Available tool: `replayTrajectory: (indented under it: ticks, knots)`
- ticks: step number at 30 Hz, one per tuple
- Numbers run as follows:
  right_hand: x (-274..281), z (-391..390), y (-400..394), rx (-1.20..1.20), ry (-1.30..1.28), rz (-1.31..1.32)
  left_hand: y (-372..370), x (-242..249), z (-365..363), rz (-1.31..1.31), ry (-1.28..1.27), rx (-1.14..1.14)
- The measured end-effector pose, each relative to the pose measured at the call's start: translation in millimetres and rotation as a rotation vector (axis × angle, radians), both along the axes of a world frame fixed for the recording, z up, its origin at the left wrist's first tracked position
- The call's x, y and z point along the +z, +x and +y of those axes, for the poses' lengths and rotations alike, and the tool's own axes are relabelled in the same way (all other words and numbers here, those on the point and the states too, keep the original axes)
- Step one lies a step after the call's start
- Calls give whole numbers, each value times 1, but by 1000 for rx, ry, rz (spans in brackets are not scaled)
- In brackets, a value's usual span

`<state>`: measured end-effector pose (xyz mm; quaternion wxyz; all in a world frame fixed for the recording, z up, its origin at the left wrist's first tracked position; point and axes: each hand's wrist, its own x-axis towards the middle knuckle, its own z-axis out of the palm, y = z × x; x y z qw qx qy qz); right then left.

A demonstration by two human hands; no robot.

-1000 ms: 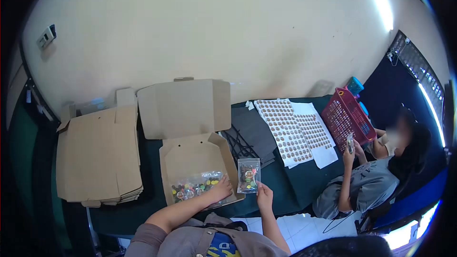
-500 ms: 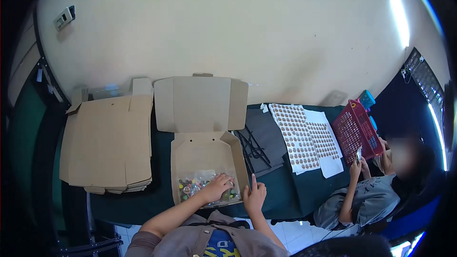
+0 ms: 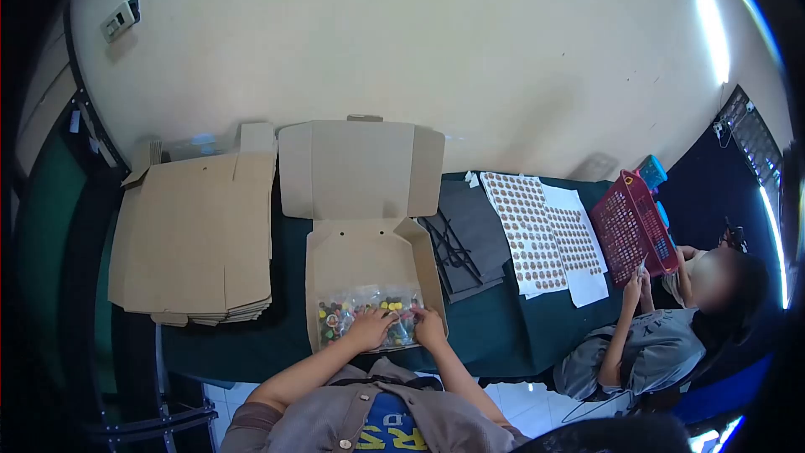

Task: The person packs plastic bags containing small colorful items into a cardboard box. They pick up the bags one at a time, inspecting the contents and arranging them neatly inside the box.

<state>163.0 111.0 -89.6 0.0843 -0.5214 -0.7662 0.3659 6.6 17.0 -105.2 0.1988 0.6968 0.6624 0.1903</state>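
An open cardboard box (image 3: 369, 256) stands in front of me with its lid (image 3: 363, 168) raised against the wall. Clear plastic packets of colourful candies (image 3: 390, 302) lie across the end of the box nearest me. My left hand (image 3: 369, 330) rests on the packets with its fingers spread, covering part of them. At the box's right side, my right hand (image 3: 430, 327) reaches over the wall, and its fingertips touch the right end of the packets. Its fingers look apart, though the thumb is hard to make out.
Flattened cardboard boxes (image 3: 197, 239) are stacked at left. To the right lie dark bags with black handles (image 3: 470, 243), sticker sheets (image 3: 524, 235) and a red basket (image 3: 629, 226). A co-worker (image 3: 654, 352) sits at far right, holding a small item by the basket.
My right hand has moved from outside the box's right wall onto the packets. My left hand has shifted slightly left. The packets lie flatter and more visible. The co-worker's hands have moved slightly.
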Motion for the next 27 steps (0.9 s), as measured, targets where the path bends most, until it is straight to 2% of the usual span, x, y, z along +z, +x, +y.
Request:
replayTrajectory:
  ticks: [1, 2, 3, 5, 7, 11, 13, 15, 17, 19, 20, 22, 23, 25, 26, 27]
  knots:
    - [3, -2, -2, 5, 78, -95, 1, -3, -3, -1, -5, -5]
    - [-26, 1, 2, 56, 259, -90, 1, -5, -4, 16, 26, -8]
    - [-28, 4, 1, 52, 258, -90, 0, -5, -5, 34, 58, -9]
    - [-33, 9, 0, 2, 22, -39, 0, -6, -3, 24, 51, -2]
    - [-28, 11, -5, -73, -36, 16, -2, -1, -4, -26, -34, 7]
    - [-33, 16, -9, -277, -179, 175, -4, -6, -5, -22, -12, 6]
    - [-28, 12, -11, -240, -113, 227, -6, -8, -4, -130, -47, 16]
    - [-20, 0, -8, -210, 226, 120, -5, -13, -5, -134, -43, 17]
    - [-6, -5, -9, -183, 251, 180, -3, -15, -6, -29, -36, 19]
    - [4, -9, -16, -240, 341, 280, -2, -19, -5, -38, -24, 24]
    - [-1, -10, -17, -237, 335, 271, -2, -20, -5, -44, -16, 20]
    - [-25, -6, -15, -183, 614, 150, -1, -19, -5, -69, -34, 30]
    - [-34, -2, -13, -184, 609, 145, -2, -17, -4, -88, -51, 39]
    - [-38, 4, -9, -168, 73, 115, -3, -16, -6, -92, -56, 30]
    - [-40, 7, -6, -167, 71, 115, -3, -15, -6, -76, -39, 25]
    - [-26, 9, -9, -229, -174, 112, -4, -16, -7, -60, -21, 20]
